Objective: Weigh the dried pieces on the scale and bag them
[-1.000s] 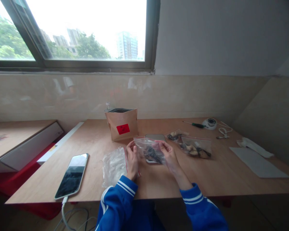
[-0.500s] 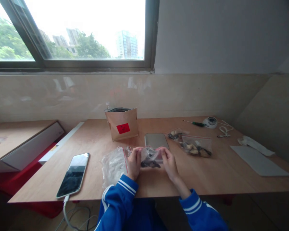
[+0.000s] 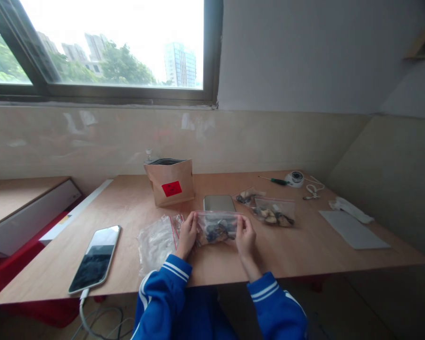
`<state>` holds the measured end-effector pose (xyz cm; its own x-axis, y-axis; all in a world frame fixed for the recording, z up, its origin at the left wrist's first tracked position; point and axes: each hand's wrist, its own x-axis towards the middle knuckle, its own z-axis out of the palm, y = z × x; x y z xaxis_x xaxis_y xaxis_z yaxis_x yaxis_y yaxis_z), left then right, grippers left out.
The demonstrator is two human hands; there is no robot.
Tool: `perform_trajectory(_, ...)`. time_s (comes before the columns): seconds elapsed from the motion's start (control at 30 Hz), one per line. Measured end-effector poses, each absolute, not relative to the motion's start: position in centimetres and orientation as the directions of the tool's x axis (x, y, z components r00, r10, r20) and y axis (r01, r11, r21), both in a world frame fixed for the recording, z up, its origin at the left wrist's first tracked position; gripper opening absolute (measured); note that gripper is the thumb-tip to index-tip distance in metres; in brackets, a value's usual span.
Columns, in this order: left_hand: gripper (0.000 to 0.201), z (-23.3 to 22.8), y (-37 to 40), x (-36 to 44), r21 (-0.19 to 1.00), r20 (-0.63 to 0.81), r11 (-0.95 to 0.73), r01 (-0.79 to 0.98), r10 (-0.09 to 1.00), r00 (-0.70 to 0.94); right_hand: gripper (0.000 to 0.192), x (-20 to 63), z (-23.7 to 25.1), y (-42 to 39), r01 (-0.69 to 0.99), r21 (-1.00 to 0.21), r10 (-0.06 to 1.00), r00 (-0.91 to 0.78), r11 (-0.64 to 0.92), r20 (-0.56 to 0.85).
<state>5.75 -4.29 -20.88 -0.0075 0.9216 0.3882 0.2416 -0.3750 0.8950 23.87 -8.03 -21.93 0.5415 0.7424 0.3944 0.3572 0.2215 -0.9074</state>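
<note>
Between my hands, above the table's front part, is a clear zip-lock bag with dark and brownish dried pieces in it. My left hand pinches its upper left corner, and my right hand pinches the upper right one. The bag's top edge is stretched straight. Just behind it lies a flat, light-topped device like a small scale, partly covered by the bag. Left of my left hand rests a pile of clear zip-lock bags with red seal lines.
A brown paper pouch with a red label stands with its top open. Filled clear bags lie right of the scale. Farther off are a screwdriver, a white dome camera and a grey sheet. A phone lies left.
The bag's top edge, bunched and gaping before, is now pulled straight between my hands, and its contents show more fully. The whole view has shifted, so the table's things appear farther left.
</note>
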Motion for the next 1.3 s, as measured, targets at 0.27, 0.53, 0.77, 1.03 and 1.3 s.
perform_trajectory(0.27,0.032,-20.82,-4.53,5.69,0.882,0.385,-0.388,0.267,0.920,0.065,0.043,23.61,-21.64,-8.34,0.371,-0.907,0.738,0.552,0.200,0.389)
perform_trajectory(0.53,0.028,-21.03,-4.19,5.87,0.938,0.332,-0.322,0.128,0.941,-0.062,0.040,23.71,-21.77,-8.26,0.436,-0.871,0.682,0.567,0.227,0.462)
perform_trajectory(0.77,0.030,-21.08,-4.22,5.81,0.942,0.322,-0.311,0.130,0.943,-0.081,0.034,23.85,-21.96,-8.11,0.427,-0.864,0.651,0.582,0.266,0.488)
perform_trajectory(1.03,0.029,-20.75,-4.44,6.01,0.952,0.301,-0.297,0.069,0.952,-0.057,0.033,23.87,-21.93,-8.13,0.452,-0.852,0.641,0.579,0.264,0.505)
perform_trajectory(1.3,0.031,-21.08,-4.27,5.96,0.945,0.322,-0.317,0.087,0.945,-0.055,0.034,23.81,-21.72,-8.24,0.490,-0.833,0.621,0.576,0.257,0.531)
